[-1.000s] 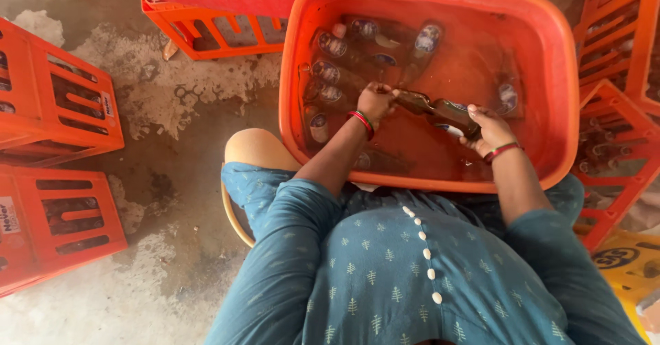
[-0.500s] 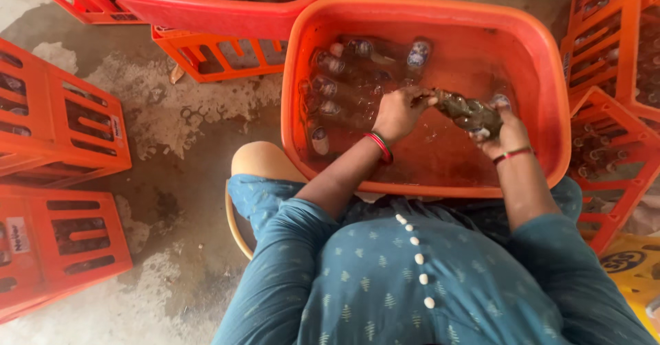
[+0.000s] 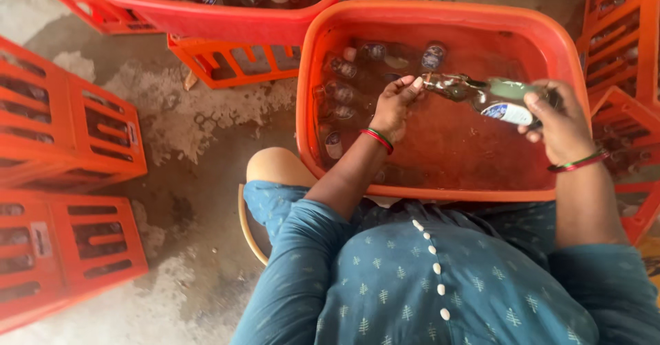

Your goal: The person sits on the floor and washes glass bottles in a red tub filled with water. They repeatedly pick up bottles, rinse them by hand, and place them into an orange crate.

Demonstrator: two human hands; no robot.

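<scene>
Two orange crates [image 3: 65, 135] stood at the left on the concrete floor. Left hand [image 3: 395, 104] pinched the neck of a glass bottle [image 3: 485, 97], held lying sideways above the water in the orange tub [image 3: 440, 18]. Right hand [image 3: 560, 121] had its fingers closed round the bottle's base.

A teal tunic [image 3: 440, 283] printed with small pale motifs and fastened by white buttons [image 3: 434, 268] is worn. Red-and-green bangles are seen on the left wrist [image 3: 377, 138] and the right wrist [image 3: 577, 162].
</scene>
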